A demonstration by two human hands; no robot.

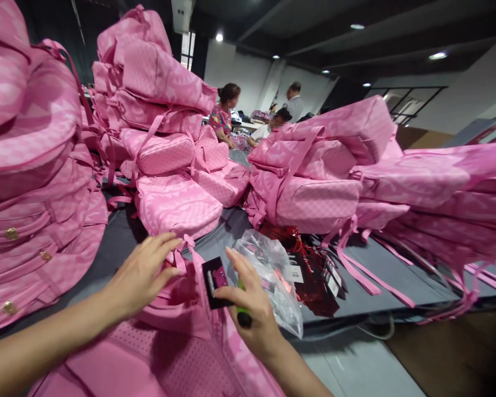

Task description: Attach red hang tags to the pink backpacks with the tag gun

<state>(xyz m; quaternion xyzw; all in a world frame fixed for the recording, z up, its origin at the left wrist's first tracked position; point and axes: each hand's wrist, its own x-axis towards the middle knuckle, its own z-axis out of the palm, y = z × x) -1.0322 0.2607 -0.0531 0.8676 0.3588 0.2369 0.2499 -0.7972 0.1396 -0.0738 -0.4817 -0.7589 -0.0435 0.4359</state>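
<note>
A pink backpack lies in front of me, its perforated back panel facing up and its top part gaping. My left hand is over its upper left edge, thumb and fingers apart beside the pink hanging loop. Whether the fingertips touch the cloth is hard to see. Between thumb and fingers of my right hand is a black hang tag with a pink figure on it. That hand also grips a green tool with a black end, mostly hidden by the fingers.
Beyond the tag lie a clear plastic bag and a pile of dark red and black tags on the grey-covered table. Tall stacks of pink backpacks stand left, ahead and right. Several people are in the background.
</note>
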